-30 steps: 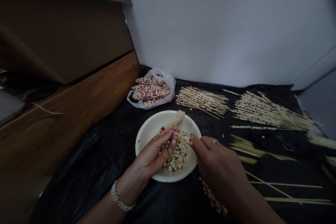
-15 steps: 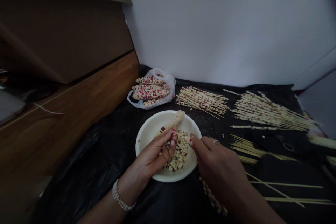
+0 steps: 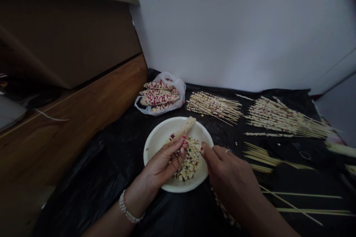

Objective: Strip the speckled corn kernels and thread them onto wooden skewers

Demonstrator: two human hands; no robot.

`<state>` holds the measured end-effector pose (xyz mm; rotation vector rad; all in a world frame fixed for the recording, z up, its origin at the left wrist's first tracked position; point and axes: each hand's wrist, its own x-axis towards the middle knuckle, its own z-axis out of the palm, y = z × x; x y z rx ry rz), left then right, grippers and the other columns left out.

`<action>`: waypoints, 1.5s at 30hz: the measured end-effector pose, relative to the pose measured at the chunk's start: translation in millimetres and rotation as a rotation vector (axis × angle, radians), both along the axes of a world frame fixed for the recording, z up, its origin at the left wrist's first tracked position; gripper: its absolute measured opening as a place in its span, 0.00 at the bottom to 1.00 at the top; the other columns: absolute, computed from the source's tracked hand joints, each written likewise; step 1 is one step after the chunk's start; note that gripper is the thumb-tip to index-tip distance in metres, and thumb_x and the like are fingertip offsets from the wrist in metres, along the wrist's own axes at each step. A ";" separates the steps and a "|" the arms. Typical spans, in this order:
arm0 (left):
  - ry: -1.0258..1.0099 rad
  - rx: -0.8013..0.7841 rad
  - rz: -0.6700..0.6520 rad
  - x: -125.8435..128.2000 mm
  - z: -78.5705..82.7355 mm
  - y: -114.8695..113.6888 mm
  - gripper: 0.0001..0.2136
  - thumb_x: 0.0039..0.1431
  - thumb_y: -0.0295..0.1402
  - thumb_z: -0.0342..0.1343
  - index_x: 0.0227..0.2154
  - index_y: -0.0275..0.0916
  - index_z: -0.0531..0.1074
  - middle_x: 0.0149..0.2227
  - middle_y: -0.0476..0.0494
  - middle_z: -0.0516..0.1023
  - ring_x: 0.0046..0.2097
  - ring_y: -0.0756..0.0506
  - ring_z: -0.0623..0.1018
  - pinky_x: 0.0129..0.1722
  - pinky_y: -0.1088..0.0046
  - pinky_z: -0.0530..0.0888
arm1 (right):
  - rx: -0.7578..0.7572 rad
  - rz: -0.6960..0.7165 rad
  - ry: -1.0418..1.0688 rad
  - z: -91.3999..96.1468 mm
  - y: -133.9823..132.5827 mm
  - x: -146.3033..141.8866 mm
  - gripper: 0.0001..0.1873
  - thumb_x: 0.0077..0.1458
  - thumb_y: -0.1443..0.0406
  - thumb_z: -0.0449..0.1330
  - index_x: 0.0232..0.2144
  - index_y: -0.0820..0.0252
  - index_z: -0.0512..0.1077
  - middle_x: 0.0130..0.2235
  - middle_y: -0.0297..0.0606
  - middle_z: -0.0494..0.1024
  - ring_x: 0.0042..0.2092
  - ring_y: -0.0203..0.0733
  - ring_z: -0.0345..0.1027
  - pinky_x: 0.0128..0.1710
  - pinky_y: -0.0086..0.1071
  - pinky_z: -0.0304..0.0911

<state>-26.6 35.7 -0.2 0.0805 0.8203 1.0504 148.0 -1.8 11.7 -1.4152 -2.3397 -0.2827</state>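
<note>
My left hand (image 3: 166,161) is over the white bowl (image 3: 151,133), thumb and forefinger pinched around one end of a thin bamboo skewer (image 3: 189,141). Whether a kernel sits in that pinch is too small to tell. At the bowl's right rim, my right hand (image 3: 230,172) is closed on the skewer's other part, with its fingertips by a pale bit that looks like a kernel. Loose corn kernels (image 3: 189,166) in cream and dark red lie in the bowl below. A mostly stripped corn cob (image 3: 185,127) leans inside against the far rim.
Behind the bowl, a plastic bag (image 3: 182,88) holds several speckled corn cobs (image 3: 160,100). Bundles of kernel-threaded skewers (image 3: 214,105) lie at back right, bare skewers (image 3: 263,155) nearer. Black plastic sheeting (image 3: 111,163) covers the surface. A wooden board (image 3: 105,96) borders the left.
Little differs. My right hand and forearm have shifted very slightly to the left; my left hand keeps its pinch in the same place.
</note>
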 end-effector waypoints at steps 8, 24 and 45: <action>0.049 0.025 0.017 2.0 -0.2 -0.2 0.08 0.54 0.17 0.56 0.36 0.30 0.75 0.30 0.44 0.77 0.29 0.55 0.76 0.30 0.85 0.75 | -0.018 -0.012 -0.004 -0.2 -4.7 -4.3 0.17 0.49 0.75 0.52 0.42 0.63 0.68 0.29 0.35 0.70 0.28 0.39 0.64 0.24 0.31 0.54; 0.049 -0.016 -0.025 1.9 1.2 0.9 0.08 0.53 0.17 0.56 0.34 0.30 0.75 0.28 0.44 0.77 0.28 0.54 0.77 0.30 0.84 0.76 | 0.034 -0.019 -0.049 -4.0 -5.6 -8.2 0.24 0.47 0.76 0.53 0.49 0.71 0.68 0.30 0.41 0.73 0.27 0.38 0.66 0.23 0.29 0.60; -0.087 0.084 -0.166 -1.3 -1.2 -2.0 0.21 0.48 0.09 0.45 0.44 0.24 0.70 0.43 0.32 0.77 0.50 0.42 0.76 0.53 0.68 0.71 | 0.075 -0.041 -0.006 -2.7 -0.2 -0.6 0.18 0.52 0.74 0.51 0.46 0.67 0.69 0.28 0.37 0.71 0.26 0.37 0.64 0.23 0.29 0.55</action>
